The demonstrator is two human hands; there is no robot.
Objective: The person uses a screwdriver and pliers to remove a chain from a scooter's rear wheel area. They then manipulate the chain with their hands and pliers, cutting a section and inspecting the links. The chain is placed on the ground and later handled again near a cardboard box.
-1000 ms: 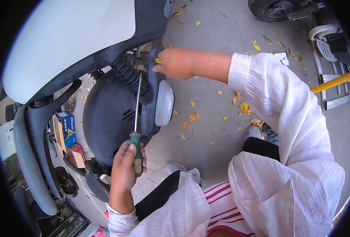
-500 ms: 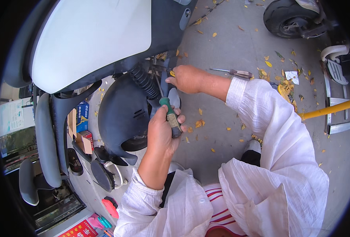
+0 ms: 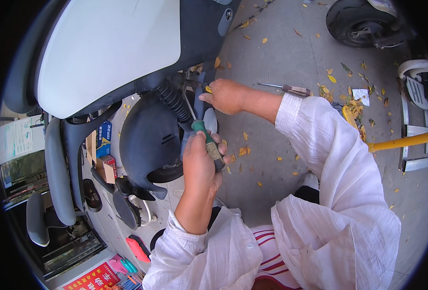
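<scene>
While 2 hands (image 3: 226, 96) near black spring (image 3: 174, 101), green-handled screwdriver (image 3: 199, 127) in left (image 3: 200, 153)

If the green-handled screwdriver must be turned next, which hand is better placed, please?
Probably the left hand: it grips the green-handled screwdriver. The right hand is away from that handle and seems to hold a yellow-marked object.

That screwdriver (image 3: 200, 126) has a shiny metal shaft (image 3: 189, 105), plastic-looking handle (image 3: 214, 152). Fender (image 3: 144, 133) looks matt plastic, white panel (image 3: 112, 46) pretty smooth.
</scene>
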